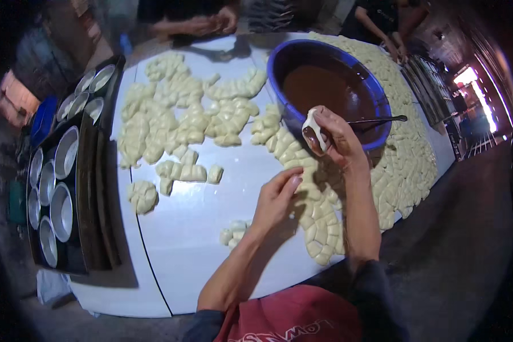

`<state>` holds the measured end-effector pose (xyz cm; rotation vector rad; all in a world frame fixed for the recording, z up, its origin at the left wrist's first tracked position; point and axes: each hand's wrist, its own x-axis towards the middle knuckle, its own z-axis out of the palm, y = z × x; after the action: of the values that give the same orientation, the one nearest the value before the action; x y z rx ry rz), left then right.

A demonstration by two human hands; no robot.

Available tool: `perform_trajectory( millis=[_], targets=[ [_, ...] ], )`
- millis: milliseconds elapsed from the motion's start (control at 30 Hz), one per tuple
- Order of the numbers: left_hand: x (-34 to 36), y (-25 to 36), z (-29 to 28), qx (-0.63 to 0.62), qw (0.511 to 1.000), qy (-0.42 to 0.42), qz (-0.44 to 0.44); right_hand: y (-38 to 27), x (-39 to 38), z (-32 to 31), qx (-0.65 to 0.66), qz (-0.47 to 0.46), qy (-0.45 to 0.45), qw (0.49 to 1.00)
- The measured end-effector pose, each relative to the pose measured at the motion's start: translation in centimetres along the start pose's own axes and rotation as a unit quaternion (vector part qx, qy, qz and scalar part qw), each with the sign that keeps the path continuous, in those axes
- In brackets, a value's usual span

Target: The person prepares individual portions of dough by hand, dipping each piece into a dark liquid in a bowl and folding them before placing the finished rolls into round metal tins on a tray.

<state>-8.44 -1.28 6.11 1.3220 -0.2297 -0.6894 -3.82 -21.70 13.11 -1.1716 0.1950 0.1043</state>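
My right hand [341, 137] is closed on a piece of dough [312, 126], held up by the near left rim of a blue tub [386, 108]. Glossy brown filling shows on the dough's face. Inside the tub is a brown paste [325, 85], and a dark-handled spoon [382, 119] rests across its right side. Lower and to the left, my left hand [276, 199] has thumb and forefinger stretched slightly apart at the edge of a row of pale dough pieces [322, 225]. Nothing shows between those fingers; the others are partly hidden.
Many dough pieces lie across the white table [194, 245], in clusters [176, 114] at left and a dense spread [402, 171] at right. Dark trays [77, 251] with round metal tins [61, 211] stand at the left edge. Other people's hands [225, 20] are at the far side.
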Motion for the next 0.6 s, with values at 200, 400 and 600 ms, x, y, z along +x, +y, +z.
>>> perform_trajectory(
  millis=[200, 400, 600],
  targets=[
    [-1.8, 0.3, -0.5, -0.283, 0.959, -0.011, -0.017, 7.3, -4.3, 2.7, 0.094, -0.014, 0.029, 0.995],
    [-3.0, -3.3, -3.9, -0.283, 0.953, 0.111, -0.009, 11.9, -7.7, 1.9, 0.039, -0.082, -0.006, 0.996],
    [-5.1, -2.4, -4.5, -0.224, 0.964, 0.143, -0.006, 14.3, -10.5, 7.8, -0.34, -0.284, 0.08, 0.893]
  ],
)
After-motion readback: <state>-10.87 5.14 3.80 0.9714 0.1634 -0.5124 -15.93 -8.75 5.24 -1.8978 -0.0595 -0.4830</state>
